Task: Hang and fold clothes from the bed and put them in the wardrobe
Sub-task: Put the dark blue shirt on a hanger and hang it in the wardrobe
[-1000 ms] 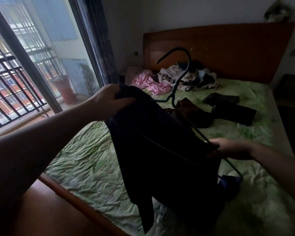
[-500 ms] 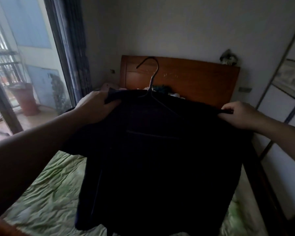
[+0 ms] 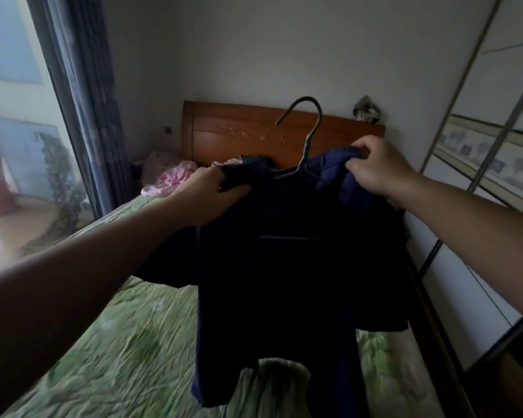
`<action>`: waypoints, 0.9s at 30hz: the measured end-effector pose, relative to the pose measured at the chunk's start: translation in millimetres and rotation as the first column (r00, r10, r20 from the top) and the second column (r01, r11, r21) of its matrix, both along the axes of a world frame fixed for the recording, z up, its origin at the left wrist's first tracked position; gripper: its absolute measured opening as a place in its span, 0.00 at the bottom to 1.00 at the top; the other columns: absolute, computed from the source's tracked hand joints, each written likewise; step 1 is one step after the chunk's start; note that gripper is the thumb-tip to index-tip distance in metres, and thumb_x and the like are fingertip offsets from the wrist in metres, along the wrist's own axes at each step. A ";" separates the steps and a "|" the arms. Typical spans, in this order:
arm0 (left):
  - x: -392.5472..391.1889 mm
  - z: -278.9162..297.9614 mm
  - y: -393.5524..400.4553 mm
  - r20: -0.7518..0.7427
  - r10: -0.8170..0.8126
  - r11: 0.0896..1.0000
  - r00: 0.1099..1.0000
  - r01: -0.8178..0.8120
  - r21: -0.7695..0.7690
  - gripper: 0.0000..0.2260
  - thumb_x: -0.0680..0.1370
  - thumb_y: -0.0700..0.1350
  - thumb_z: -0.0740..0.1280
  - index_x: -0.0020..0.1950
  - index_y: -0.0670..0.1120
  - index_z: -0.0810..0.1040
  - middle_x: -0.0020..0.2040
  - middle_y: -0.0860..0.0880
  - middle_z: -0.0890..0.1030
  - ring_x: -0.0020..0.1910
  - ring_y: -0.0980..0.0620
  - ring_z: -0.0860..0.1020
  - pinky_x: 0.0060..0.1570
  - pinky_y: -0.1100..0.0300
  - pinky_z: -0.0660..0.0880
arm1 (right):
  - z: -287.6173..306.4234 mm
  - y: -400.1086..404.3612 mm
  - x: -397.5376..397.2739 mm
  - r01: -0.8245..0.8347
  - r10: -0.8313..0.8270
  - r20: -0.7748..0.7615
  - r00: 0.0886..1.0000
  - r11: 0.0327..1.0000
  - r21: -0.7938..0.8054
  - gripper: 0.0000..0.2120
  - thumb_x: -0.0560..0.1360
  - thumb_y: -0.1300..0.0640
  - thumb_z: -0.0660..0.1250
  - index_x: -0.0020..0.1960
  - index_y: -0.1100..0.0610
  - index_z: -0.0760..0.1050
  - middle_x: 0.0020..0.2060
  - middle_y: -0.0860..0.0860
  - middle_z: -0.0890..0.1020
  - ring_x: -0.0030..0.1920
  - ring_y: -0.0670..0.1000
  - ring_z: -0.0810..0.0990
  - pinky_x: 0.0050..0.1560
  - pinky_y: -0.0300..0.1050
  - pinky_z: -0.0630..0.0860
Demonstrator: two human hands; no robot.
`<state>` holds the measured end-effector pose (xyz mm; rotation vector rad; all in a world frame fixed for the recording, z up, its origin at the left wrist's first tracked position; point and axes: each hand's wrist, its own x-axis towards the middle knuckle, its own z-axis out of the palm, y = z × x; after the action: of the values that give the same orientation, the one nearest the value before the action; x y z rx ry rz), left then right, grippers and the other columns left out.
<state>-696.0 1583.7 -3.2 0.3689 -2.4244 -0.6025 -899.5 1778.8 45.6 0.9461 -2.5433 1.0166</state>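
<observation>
A dark navy shirt [image 3: 284, 282] hangs on a thin metal hanger [image 3: 310, 137], held up over the bed [image 3: 118, 357]. My left hand [image 3: 206, 194] grips the shirt's left shoulder. My right hand [image 3: 375, 167] grips the bunched collar and right shoulder beside the hanger's neck. The hook stands upright in front of the wooden headboard [image 3: 239, 137]. The wardrobe's sliding doors [image 3: 480, 176] run along the right side. A pink garment [image 3: 172, 179] lies near the headboard; the shirt hides most of the other clothes there.
A window with a blue curtain [image 3: 88, 116] fills the left side. The bed's wooden side rail [image 3: 435, 342] runs close to the wardrobe, leaving a narrow gap. A small dark object [image 3: 366, 108] sits on top of the headboard.
I have lifted the shirt and hanger up from the bed. My right hand has moved inward from the shoulder's far end to the collar near the hook. The view has swung right toward the wardrobe.
</observation>
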 end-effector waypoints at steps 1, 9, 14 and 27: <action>-1.7 -0.6 -2.4 0.004 -0.004 1.000 1.000 0.004 0.014 0.12 0.77 0.50 0.67 0.61 0.53 0.78 0.48 0.48 0.83 0.45 0.48 0.81 0.46 0.53 0.78 | 1.5 0.9 0.5 -0.016 0.016 -0.024 1.000 1.000 0.002 0.16 0.72 0.56 0.66 0.60 0.54 0.75 0.57 0.56 0.79 0.57 0.58 0.77 0.53 0.45 0.71; -4.0 -6.6 -13.8 0.039 -0.055 0.992 0.998 0.050 0.114 0.10 0.76 0.49 0.68 0.57 0.58 0.80 0.47 0.56 0.82 0.48 0.54 0.81 0.47 0.60 0.74 | 8.2 15.6 8.6 -0.250 0.196 0.184 0.963 0.905 0.344 0.23 0.69 0.60 0.74 0.61 0.52 0.74 0.50 0.55 0.79 0.49 0.55 0.79 0.48 0.46 0.75; 10.0 -2.3 -12.9 0.070 -0.133 0.966 0.989 0.114 0.231 0.10 0.65 0.59 0.68 0.39 0.77 0.75 0.41 0.69 0.81 0.42 0.66 0.79 0.53 0.58 0.78 | 27.4 36.2 -18.0 0.003 0.015 -0.067 0.998 0.963 0.269 0.14 0.69 0.67 0.69 0.51 0.53 0.78 0.48 0.54 0.81 0.46 0.55 0.77 0.44 0.42 0.69; -3.2 -0.5 -1.1 0.021 -0.196 0.949 0.980 0.185 0.256 0.11 0.77 0.44 0.68 0.50 0.62 0.77 0.44 0.62 0.80 0.42 0.65 0.77 0.44 0.67 0.75 | 9.5 -1.5 43.1 -0.214 0.184 0.138 0.973 0.944 0.250 0.10 0.70 0.58 0.72 0.50 0.50 0.77 0.51 0.51 0.80 0.48 0.51 0.78 0.39 0.42 0.75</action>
<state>-699.2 1582.6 -3.7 0.2547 -2.4496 -1.0054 -856.4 1777.3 55.1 1.2737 -2.7722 0.8131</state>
